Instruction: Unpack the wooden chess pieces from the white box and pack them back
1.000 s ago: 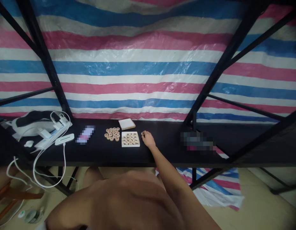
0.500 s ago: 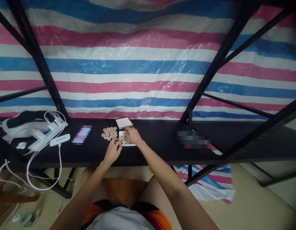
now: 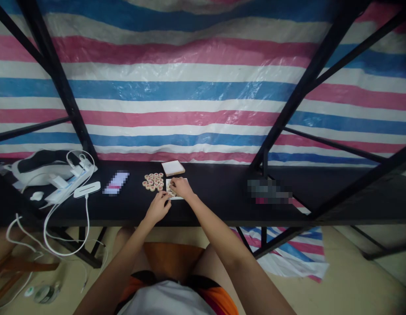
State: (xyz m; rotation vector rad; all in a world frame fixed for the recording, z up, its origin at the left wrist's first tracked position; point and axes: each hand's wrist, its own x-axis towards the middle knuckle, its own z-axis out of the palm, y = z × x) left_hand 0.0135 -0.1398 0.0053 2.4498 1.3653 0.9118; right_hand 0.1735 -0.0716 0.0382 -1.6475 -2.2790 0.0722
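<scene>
A shallow white box [image 3: 185, 182] on the black table holds round xiangqi pieces with dark markings, partly covered by my hands. My right hand [image 3: 182, 187] reaches over the box from the right, its fingers bent down and closed on a xiangqi piece among the others. At the box's near left corner is my left hand [image 3: 158, 207], thumb and fingers closed around the edge; the fingertips are small and partly hidden. Just left of the box lies a cluster of round xiangqi pieces [image 3: 152, 182] with red markings. A white box lid [image 3: 173, 167] rests behind it.
A phone [image 3: 116, 182] lies to the left, near a white charging device [image 3: 87, 190] with a cable and a loaded power strip [image 3: 71, 179]. A blurred dark object [image 3: 268, 191] sits at the right. Black metal posts frame the table [image 3: 219, 205]; a striped sheet [image 3: 189, 92] hangs behind.
The whole view has shifted slightly, so everything sits a little further right. My right hand has turned slightly over the box; my left hand stays at its near left corner.
</scene>
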